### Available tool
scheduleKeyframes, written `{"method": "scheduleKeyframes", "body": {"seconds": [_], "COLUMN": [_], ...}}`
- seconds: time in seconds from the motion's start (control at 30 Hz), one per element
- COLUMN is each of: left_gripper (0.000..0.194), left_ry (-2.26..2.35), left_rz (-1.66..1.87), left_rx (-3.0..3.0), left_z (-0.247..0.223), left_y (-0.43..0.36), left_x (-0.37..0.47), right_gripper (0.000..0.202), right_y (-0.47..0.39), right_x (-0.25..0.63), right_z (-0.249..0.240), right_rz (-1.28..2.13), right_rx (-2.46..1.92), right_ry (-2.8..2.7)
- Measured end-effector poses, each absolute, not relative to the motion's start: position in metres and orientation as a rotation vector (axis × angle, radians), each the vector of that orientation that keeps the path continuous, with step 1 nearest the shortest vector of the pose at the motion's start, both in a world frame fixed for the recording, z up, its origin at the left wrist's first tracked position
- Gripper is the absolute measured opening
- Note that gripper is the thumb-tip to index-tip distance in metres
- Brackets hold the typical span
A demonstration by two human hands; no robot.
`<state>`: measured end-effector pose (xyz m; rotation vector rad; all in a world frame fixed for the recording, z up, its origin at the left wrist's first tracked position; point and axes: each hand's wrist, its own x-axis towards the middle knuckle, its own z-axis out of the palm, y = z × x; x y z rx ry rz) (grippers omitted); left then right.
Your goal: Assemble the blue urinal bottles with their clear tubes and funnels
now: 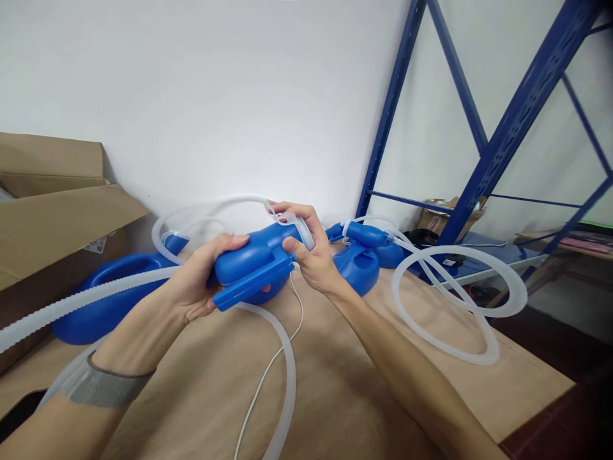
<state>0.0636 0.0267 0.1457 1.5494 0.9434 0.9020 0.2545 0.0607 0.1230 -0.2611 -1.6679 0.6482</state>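
Above the table, my left hand [204,271] is closed around one end of a blue plastic funnel-like urinal head [256,252], with a flat blue flap [253,281] along its near side. My right hand [311,255] grips the other end, thumb and fingers around a translucent white collar [304,231] on it. Behind my left forearm lies a big blue container [103,319] with a handle loop. A ribbed translucent hose [86,303] passes behind my left wrist. Another clear hose [288,377] curves down the table beneath the held piece.
Right of my hands stand more blue bottles [357,268] with coiled clear hoses [443,345]. An open cardboard box [62,211] is at the left. A thin white cable [268,364] crosses the brown tabletop [364,383]. Blue metal shelving [483,156] rises at the right, against white wall.
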Motion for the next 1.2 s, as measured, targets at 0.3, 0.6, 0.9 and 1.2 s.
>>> {"method": "scheduleKeyframes", "body": {"seconds": [0.3, 0.6, 0.9, 1.2], "left_gripper": [0.067, 0.049, 0.067, 0.064], "left_ry": [0.859, 1.215, 1.336, 1.072], "left_rz": [0.617, 1.113, 1.632, 1.896], "left_rx": [1.196, 1.906, 2.667, 2.967], "left_z": [0.141, 0.152, 0.133, 0.133], "left_y": [0.031, 0.031, 0.036, 0.031], "left_x": [0.061, 0.043, 0.049, 0.044], "right_gripper": [0.042, 0.086, 0.089, 0.074], "right_y": [0.042, 0.07, 0.073, 0.061], "right_x": [0.268, 0.273, 0.263, 0.254], "right_z": [0.131, 0.137, 0.124, 0.126], "right_rz": [0.627, 0.844, 0.604, 0.372], "right_rx": [-0.174, -0.285, -0.354, -0.363], "right_ry": [-1.788, -1.817, -1.794, -1.784]}}
